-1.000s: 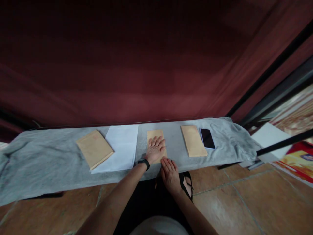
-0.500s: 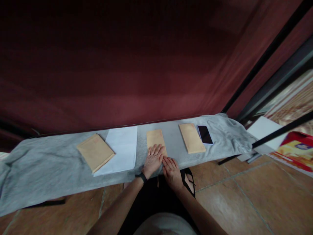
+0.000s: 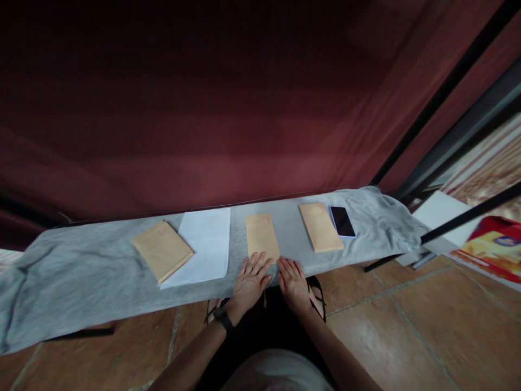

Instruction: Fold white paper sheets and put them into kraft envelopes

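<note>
A brown envelope (image 3: pixel 261 235) lies in the middle of a grey cloth (image 3: pixel 81 271) on a low surface. My left hand (image 3: pixel 251 280) rests flat at the cloth's near edge, fingers spread, its fingertips touching the envelope's near end. My right hand (image 3: pixel 294 282) lies flat beside it, fingers stretched out, just right of the envelope's near corner. Neither hand holds anything. A black band sits on my left wrist.
To the left lie a stack of brown envelopes (image 3: pixel 162 250) and white paper sheets (image 3: pixel 203 244). To the right lie another stack of envelopes (image 3: pixel 320 227) and a black phone (image 3: pixel 342 221). A dark red curtain hangs behind. Tiled floor lies below.
Both hands have slid back toward me: the left hand came off the middle of the envelope to its near end, and the right hand drew back to the cloth's edge.
</note>
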The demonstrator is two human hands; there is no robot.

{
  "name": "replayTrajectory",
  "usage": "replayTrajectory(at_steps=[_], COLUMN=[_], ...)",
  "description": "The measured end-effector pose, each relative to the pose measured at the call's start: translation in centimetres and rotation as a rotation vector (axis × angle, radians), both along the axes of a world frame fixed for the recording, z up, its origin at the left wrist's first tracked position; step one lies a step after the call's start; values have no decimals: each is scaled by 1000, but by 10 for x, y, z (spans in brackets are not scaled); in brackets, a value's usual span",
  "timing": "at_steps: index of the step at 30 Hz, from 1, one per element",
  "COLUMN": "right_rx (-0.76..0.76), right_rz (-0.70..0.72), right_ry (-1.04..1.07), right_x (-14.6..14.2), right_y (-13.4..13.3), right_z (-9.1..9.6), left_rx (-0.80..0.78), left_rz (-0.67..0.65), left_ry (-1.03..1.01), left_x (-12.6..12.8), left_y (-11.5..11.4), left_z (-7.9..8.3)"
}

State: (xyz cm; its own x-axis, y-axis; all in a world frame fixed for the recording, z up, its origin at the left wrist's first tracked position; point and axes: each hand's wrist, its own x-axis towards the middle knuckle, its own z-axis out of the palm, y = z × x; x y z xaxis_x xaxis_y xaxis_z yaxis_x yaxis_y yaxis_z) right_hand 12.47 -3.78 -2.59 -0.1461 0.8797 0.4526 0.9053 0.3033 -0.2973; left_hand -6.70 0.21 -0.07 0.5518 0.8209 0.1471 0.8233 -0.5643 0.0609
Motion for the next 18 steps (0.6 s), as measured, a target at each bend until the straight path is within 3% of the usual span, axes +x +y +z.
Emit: replayTrajectory(at_steps=[11, 18], right_rx=[-40, -42], right_rz=[64, 7], right_ry=[35, -1], right_x=[-26, -6], right_y=[14, 9], right_z=[8, 4], left_rx=[12, 37], left_rz=[-5, -1], left_ry=[-5, 8], left_x=[-6, -8], left_y=[-9, -15], left_z=[-5, -7])
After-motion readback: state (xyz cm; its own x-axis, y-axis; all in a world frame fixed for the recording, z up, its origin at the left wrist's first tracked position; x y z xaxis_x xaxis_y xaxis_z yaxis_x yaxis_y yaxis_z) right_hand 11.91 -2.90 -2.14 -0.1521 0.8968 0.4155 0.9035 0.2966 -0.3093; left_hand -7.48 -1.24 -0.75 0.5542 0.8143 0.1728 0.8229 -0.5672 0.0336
